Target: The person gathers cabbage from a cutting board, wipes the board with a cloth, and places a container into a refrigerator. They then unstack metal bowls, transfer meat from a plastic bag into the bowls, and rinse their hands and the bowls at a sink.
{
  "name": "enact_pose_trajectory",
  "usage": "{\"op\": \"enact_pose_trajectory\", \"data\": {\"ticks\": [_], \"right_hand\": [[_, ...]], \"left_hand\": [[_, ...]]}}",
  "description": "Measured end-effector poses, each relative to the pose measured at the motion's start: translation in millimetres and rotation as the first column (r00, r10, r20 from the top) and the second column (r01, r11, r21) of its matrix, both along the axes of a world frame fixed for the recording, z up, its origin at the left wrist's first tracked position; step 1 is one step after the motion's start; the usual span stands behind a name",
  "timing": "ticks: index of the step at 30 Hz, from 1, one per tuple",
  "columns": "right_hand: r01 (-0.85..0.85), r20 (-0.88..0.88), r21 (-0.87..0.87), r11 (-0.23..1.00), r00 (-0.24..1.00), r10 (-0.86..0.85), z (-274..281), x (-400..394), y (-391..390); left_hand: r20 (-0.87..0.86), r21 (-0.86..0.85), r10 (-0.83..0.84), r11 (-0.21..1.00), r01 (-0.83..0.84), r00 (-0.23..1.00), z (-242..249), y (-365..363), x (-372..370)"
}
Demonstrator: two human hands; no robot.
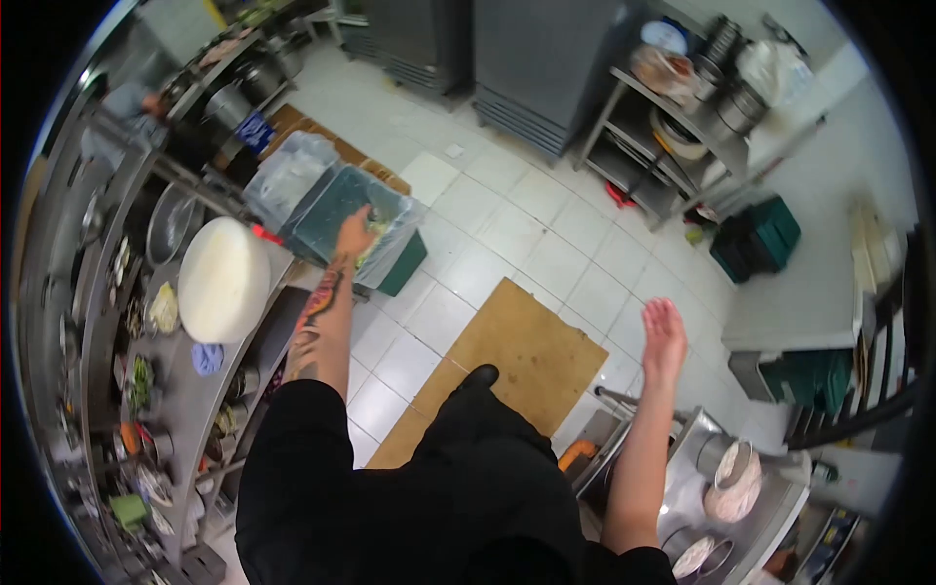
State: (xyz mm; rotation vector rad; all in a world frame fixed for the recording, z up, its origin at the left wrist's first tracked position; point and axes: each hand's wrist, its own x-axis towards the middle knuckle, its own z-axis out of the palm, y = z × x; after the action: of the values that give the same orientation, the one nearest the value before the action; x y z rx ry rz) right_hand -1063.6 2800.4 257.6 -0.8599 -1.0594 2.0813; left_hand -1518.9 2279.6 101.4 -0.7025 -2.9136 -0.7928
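Observation:
My left hand (355,234) is stretched out over a bin lined with a clear plastic bag (395,210). Its thumb points away from the other fingers, and the hand looks open. Yellow-green scraps (368,255) show beside its fingers, against the liner. The bin's green side (408,265) stands on the floor below the bag. Out to the right, my right hand (665,333) hangs in the air over the tiles, open and holding nothing, its fingers straight and side by side.
A steel counter (185,390) with a round white cutting board (224,280) and a blue cloth (207,358) runs along the left. A brown mat (517,341) lies underfoot. Pots (726,463) stand on a steel surface at lower right. Another person (127,107) is at far left.

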Motion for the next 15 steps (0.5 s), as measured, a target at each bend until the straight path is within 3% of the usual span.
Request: {"op": "enact_pose_trajectory", "data": {"ticks": [1,3,5,8,10,11,13,14,15], "right_hand": [[0.094,-0.023,-0.046,0.994,0.995,-0.095,-8.2,40.0,22.2],[0.289,-0.038,-0.055,0.956,0.956,-0.292,-12.6,111.8,49.8],[0.496,-0.099,-0.073,0.865,0.86,-0.501,4.2,207.8,67.4],[0.689,-0.157,-0.034,0.724,0.712,-0.685,43.5,301.7,57.8],[0.741,-0.202,0.11,0.663,0.669,-0.715,72.4,355.7,50.2],[0.785,-0.203,0.103,0.611,0.617,-0.76,79.7,387.2,50.4],[0.839,-0.181,0.249,0.484,0.531,-0.828,90.3,431.1,60.1],[0.852,-0.186,0.238,0.466,0.511,-0.839,79.8,451.5,75.2],[0.768,-0.058,0.287,0.572,0.611,-0.79,55.6,471.8,87.9]], "left_hand": [[0.008,0.005,-0.052,0.999,0.052,0.999,-4.0,35.8,14.4],[0.313,0.18,-0.143,0.98,0.089,0.939,-13.9,142.1,63.0],[0.226,0.362,-0.426,0.872,0.33,0.876,-27.3,242.8,110.7],[0.303,0.473,-0.728,0.675,0.566,0.615,0.3,398.1,218.9],[0.253,0.559,-0.865,0.496,0.664,0.434,47.1,466.5,305.6],[0.201,0.604,-0.933,0.357,0.713,0.298,62.6,502.8,351.5],[0.202,0.619,-0.969,0.238,0.749,0.142,97.3,558.4,439.7],[0.195,0.611,-0.976,0.198,0.766,0.096,109.7,583.3,483.8],[0.193,0.601,-0.98,0.159,0.784,0.051,117.8,601.4,528.4]]}}
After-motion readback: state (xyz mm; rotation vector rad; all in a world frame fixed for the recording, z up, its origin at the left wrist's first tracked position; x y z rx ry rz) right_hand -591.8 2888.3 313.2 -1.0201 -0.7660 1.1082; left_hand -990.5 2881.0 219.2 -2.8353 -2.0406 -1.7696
